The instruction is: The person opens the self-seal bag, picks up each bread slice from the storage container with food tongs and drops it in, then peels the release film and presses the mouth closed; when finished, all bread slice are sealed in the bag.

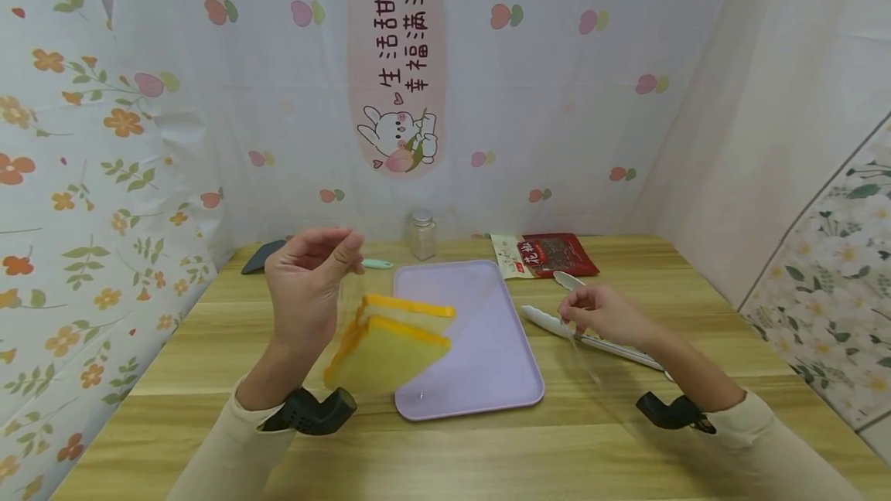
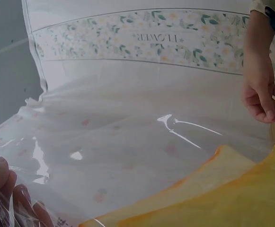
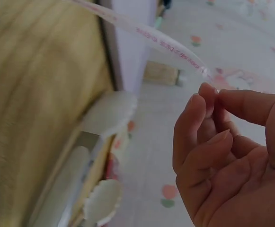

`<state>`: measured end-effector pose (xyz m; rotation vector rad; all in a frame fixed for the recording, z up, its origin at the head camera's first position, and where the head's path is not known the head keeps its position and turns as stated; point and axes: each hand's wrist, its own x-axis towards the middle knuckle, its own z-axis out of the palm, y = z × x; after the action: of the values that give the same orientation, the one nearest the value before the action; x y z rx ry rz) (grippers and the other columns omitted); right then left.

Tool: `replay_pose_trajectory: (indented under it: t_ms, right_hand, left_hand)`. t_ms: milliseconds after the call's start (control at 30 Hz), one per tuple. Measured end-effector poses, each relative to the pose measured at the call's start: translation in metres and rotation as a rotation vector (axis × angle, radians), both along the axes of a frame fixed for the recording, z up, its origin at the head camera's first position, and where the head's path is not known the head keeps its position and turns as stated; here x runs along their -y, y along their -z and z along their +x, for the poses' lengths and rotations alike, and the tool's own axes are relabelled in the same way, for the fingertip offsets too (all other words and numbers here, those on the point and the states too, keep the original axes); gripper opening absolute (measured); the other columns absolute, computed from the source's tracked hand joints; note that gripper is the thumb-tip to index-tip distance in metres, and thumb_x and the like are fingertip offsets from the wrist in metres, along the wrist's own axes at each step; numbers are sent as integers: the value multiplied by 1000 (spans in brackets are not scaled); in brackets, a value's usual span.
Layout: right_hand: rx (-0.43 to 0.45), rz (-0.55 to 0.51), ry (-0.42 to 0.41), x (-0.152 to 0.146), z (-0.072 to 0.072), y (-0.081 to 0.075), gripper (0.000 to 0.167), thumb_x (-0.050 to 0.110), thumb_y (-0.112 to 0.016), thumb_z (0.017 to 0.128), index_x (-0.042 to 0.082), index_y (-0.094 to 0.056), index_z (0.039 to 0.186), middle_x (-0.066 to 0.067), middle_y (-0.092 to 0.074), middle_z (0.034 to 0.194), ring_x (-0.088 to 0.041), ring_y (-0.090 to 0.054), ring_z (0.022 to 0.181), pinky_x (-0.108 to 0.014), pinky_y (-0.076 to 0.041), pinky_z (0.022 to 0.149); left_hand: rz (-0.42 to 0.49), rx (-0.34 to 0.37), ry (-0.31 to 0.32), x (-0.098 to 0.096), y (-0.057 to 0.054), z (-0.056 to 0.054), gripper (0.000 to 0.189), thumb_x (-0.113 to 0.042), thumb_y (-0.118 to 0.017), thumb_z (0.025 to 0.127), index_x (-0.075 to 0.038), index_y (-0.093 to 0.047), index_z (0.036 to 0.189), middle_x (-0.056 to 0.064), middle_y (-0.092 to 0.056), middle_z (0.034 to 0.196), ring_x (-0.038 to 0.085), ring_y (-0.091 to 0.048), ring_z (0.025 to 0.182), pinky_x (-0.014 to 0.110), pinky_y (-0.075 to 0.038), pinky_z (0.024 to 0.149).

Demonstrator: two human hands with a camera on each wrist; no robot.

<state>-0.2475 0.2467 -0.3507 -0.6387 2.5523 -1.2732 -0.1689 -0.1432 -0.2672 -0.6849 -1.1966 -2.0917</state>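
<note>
My left hand [image 1: 306, 288] is raised over the left of the table and pinches the edge of a clear plastic bag [image 2: 40, 163]. Inside the bag hang two yellow slices with orange edges [image 1: 397, 354], which look like bread, tilted above the tray's left side. To the right, my right hand [image 1: 609, 314] pinches the end of a thin clear plastic strip [image 3: 168, 45] with pink print between thumb and forefinger. Where the strip's other end lies I cannot tell. White-tipped tongs [image 1: 619, 350] lie just under the right hand.
A lilac tray [image 1: 480, 362] lies on the wooden table between the hands. Behind it stand a glass jar [image 1: 422, 236] and a red packet [image 1: 557, 255]. A dark spatula-like tool [image 1: 263, 257] with a mint handle [image 1: 377, 263] lies behind the left hand.
</note>
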Motion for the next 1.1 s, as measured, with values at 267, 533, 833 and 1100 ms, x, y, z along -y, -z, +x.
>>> replay_pose_trajectory:
  t_ms: [267, 533, 833, 1100]
  right_hand:
    - [-79, 65, -40, 9, -10, 29, 9, 4, -63, 95, -4, -67, 93, -9, -64, 81, -11, -54, 63, -23, -46, 56]
    - [-225, 158, -17, 13, -16, 27, 4, 5, -69, 91, 2, -69, 91, -3, -67, 83, -10, -53, 61, -24, -47, 54]
    - [-302, 141, 36, 28, -9, 3, 8, 12, -69, 94, 6, -73, 98, -4, -70, 93, -16, -58, 70, -26, -48, 59]
    - [-366, -142, -104, 50, 7, -12, 20, 8, -70, 93, 9, -72, 113, -4, -71, 113, -17, -66, 91, -28, -52, 59]
  left_hand:
    - [-17, 20, -3, -1, 1, 1, 9, 7, -77, 81, 0, -76, 87, 5, -72, 75, 14, -64, 57, 24, -56, 60]
    - [-36, 18, -10, 0, 2, -1, 11, 5, -77, 81, -5, -77, 86, 3, -73, 76, 12, -64, 58, 23, -56, 60]
    - [-53, 40, -15, -2, 3, -1, 9, 6, -76, 82, 0, -76, 89, 3, -73, 78, 13, -64, 59, 23, -56, 61]
    - [-49, 29, -11, -4, 1, -3, 8, -2, -81, 79, -3, -77, 86, 3, -73, 77, 13, -64, 58, 24, -56, 61]
